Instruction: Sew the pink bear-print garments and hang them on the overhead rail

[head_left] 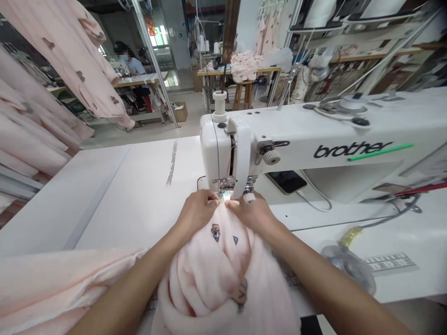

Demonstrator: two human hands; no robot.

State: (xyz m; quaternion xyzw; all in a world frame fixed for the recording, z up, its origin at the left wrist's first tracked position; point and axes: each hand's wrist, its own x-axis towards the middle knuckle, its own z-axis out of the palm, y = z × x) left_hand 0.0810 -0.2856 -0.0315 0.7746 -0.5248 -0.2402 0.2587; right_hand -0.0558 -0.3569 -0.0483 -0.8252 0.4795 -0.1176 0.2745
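Closest in, a big bunch of pink bear-print cloth (223, 274) hangs in folds between 2 bare arms, and its far end goes up to the needle end of the white Brother sewing machine (296, 128). More pink cloth (63, 274) lies to the left. On the right is a ruler strip (391, 264).

The left hand (197, 211) is nearly closed, with thumb and finger pinching the cloth's edge just beside the needle. The right hand (254, 214) is curled in too and looks to pinch the edge on the other side; a small knob (249, 198) hides some of its fingers.

I think the step in hand is lining up the edge to sew it, or guiding it through; I can't tell if the needle is moving. The next move calls for flat, even cloth and fingertips clear of the needle.

Past the right hand, a phone (288, 181) lies under the machine's arm. Farther off are hanging pink clothes (70, 56), a wooden stool (243, 95) and 1 person (137, 66) at another table.
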